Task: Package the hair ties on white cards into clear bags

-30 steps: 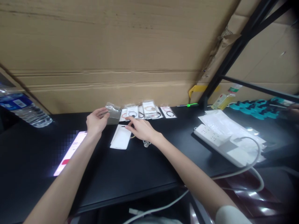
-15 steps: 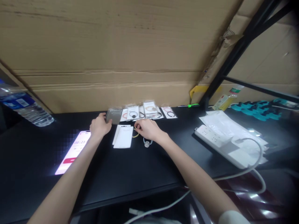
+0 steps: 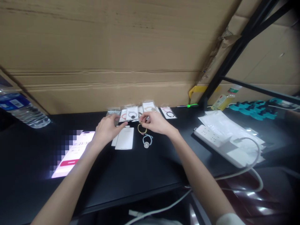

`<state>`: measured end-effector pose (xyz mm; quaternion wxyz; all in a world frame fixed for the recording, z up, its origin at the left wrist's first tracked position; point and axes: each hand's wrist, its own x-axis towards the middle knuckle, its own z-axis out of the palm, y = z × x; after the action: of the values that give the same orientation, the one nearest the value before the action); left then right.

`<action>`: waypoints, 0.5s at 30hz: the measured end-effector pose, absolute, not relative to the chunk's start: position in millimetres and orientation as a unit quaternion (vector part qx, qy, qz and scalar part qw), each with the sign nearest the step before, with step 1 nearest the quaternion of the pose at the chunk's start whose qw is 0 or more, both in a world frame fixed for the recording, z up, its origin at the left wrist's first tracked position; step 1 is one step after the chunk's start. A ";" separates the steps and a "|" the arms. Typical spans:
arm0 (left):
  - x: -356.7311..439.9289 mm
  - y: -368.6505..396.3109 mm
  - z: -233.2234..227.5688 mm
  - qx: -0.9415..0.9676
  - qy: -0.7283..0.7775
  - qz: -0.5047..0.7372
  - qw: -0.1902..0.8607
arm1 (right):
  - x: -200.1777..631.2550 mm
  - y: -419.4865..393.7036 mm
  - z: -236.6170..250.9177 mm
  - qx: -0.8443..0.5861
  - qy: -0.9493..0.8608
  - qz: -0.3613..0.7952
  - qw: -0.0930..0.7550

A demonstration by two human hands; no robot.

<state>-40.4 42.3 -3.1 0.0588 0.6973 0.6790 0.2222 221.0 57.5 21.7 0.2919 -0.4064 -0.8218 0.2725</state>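
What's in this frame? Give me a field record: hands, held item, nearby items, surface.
right hand: right hand pinches a yellow hair tie, lifted just off the table
left hand: left hand fingertips at the top of the white cards; whether it grips anything is unclear
beside tie: blue hair tie lying flat, right of the cards
behind hands: row of bagged hair ties along the cardboard wall
left side: lit phone, water bottle
right side: power strip
surface: black table

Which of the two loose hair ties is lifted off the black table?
The yellow elastic hair tie, pinched by the right hand; the pale blue one lies flat.
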 end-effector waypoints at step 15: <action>-37.2 35.7 -2.8 0.716 0.684 0.101 0.097 | 253.8 54.5 37.2 -0.367 -0.764 0.501 0.175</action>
<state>-37.2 35.7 -2.8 0.0967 0.7158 0.6843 0.1005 253.8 54.5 37.2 0.1751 -0.3668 -0.7640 0.5011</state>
